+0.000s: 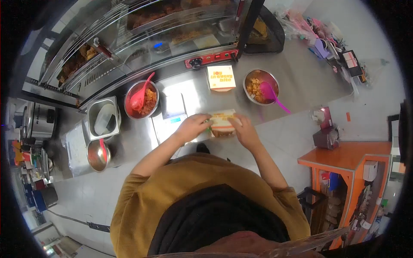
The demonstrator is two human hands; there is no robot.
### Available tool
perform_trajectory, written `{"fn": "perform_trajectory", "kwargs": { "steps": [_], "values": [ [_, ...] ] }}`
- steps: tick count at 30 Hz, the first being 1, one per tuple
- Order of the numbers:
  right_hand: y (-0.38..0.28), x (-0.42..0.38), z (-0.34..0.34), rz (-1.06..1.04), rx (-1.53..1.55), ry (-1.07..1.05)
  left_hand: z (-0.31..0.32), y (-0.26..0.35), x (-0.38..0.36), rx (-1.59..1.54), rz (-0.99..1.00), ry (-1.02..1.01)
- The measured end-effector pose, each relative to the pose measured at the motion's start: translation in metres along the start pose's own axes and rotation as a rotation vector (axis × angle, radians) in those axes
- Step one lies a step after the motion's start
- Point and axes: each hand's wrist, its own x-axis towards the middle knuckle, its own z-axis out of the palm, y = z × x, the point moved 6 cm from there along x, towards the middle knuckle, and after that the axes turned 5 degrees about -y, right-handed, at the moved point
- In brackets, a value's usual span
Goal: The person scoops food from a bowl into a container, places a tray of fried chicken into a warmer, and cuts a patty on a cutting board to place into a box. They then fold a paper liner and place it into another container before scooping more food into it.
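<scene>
A printed cardboard takeaway box (pixel 223 122) is between my two hands at the front edge of the steel counter. My left hand (pixel 194 127) has its fingers closed against the box's left side, where a small green patch shows. On the opposite side, my right hand (pixel 245 131) grips the box with bent fingers. The lid looks down over the top, with a brown side showing towards me. A second box (pixel 221 78) with the same orange lettering stands closed behind it. A kitchen scale (pixel 172 124) with a lit blue display lies left of my left hand.
On the right is a steel bowl (pixel 257 75) of food with a pink spoon (pixel 269 92). A bowl (pixel 155 103) with a red spoon (pixel 137 101) stands left, near a steel pan (pixel 91 124) and smaller bowl (pixel 99 163). A glass food warmer (pixel 142 56) lines the back.
</scene>
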Motion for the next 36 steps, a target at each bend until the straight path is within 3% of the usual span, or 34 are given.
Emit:
{"fn": "perform_trajectory", "kwargs": {
  "steps": [2,3,6,9,12,17,18,23,24,25,26,28,29,32,33,36],
  "values": [
    [0.006,-0.013,0.026,-0.071,-0.106,0.093,0.012,0.005,-0.008,0.135,0.078,0.078],
    [0.008,-0.017,0.035,-0.107,-0.162,0.141,0.019,0.004,-0.011,0.122,0.003,0.087],
    [0.012,-0.015,0.041,-0.064,0.069,0.392,0.013,-0.003,-0.012,-0.061,-0.296,0.174],
    [0.010,0.003,0.024,0.148,0.315,0.519,-0.016,0.005,0.004,-0.031,-0.256,0.163],
    [0.009,0.033,-0.003,0.353,0.642,0.477,-0.024,0.001,0.020,-0.064,-0.357,0.106],
    [0.031,0.059,-0.024,0.222,0.137,0.231,-0.027,-0.022,0.028,-0.052,-0.545,-0.009],
    [0.033,0.059,-0.030,0.168,0.041,0.178,-0.029,-0.025,0.030,-0.024,-0.466,0.010],
    [0.037,0.028,0.015,-0.094,0.130,0.151,-0.010,-0.028,0.010,0.169,-0.144,0.167],
    [0.031,0.023,0.025,-0.126,0.141,0.140,-0.003,-0.028,0.002,0.175,-0.262,0.197],
    [0.027,0.018,0.031,-0.095,0.144,0.190,0.017,-0.039,-0.007,0.131,-0.466,0.062],
    [0.022,0.014,0.038,-0.063,0.148,0.239,0.037,-0.051,-0.020,0.083,-0.670,-0.076],
    [0.011,0.013,0.043,0.028,0.193,0.291,0.052,-0.036,-0.029,-0.560,-0.699,-0.319],
    [0.004,0.013,0.043,0.087,0.232,0.296,0.058,-0.022,-0.035,-0.912,-0.892,-0.544],
    [0.003,0.005,0.052,0.126,0.283,0.298,0.081,-0.026,-0.039,-1.664,-0.755,-0.122],
    [0.006,0.003,0.055,0.115,0.287,0.296,0.077,-0.024,-0.037,-1.750,-0.733,-0.124],
    [0.017,-0.004,0.065,0.054,0.219,0.257,0.065,-0.017,-0.033,-1.699,-0.979,0.013]
  ]
}}
